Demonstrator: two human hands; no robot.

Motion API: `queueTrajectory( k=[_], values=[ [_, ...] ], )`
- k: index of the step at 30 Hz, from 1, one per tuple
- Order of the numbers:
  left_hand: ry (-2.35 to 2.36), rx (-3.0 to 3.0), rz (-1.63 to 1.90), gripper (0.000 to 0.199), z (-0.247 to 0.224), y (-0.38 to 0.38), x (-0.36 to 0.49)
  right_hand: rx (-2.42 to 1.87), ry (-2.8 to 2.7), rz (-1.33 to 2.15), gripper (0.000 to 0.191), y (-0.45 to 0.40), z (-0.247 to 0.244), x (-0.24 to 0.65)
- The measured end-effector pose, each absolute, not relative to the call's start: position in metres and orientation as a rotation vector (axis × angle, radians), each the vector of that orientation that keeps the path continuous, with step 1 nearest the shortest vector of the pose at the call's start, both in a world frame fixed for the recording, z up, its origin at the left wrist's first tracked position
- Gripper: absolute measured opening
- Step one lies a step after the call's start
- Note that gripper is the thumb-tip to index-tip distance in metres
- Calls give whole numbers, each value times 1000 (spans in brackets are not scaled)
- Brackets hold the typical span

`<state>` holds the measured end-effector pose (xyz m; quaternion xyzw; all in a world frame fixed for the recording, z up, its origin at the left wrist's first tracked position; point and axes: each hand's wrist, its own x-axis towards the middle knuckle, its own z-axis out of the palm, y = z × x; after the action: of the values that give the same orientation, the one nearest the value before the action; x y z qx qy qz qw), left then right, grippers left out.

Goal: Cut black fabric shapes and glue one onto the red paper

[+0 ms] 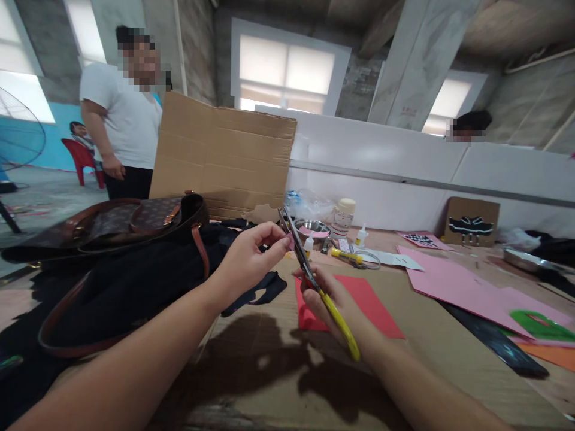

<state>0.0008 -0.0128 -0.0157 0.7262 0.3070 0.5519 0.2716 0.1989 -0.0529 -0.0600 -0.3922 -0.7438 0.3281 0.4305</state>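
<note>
Scissors with yellow handles are held in my right hand, blades pointing up and away from me and slightly apart. Just left of the blades, my left hand is closed in a pinch. A small pink piece shows at its fingertips, partly hidden by the fingers and blades; its material is hard to tell. Below my right hand lies a red sheet on the cardboard-covered table. Black cut fabric lies beneath my left hand.
A brown handbag and black cloth fill the left side. Behind are a standing cardboard sheet, a metal bowl, a jar and a glue bottle. Pink sheets lie right. A person stands beyond the table.
</note>
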Motion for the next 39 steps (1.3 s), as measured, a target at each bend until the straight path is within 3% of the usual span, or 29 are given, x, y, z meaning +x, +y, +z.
queueTrajectory(
  k=[35, 39],
  values=[
    [842, 1969, 1473, 19, -16, -12, 0, -980, -1828, 944, 53, -52, -59, 197],
    [852, 2046, 1426, 17, -16, -13, 1, -985, -1757, 894, 47, -48, -61, 196]
  ],
)
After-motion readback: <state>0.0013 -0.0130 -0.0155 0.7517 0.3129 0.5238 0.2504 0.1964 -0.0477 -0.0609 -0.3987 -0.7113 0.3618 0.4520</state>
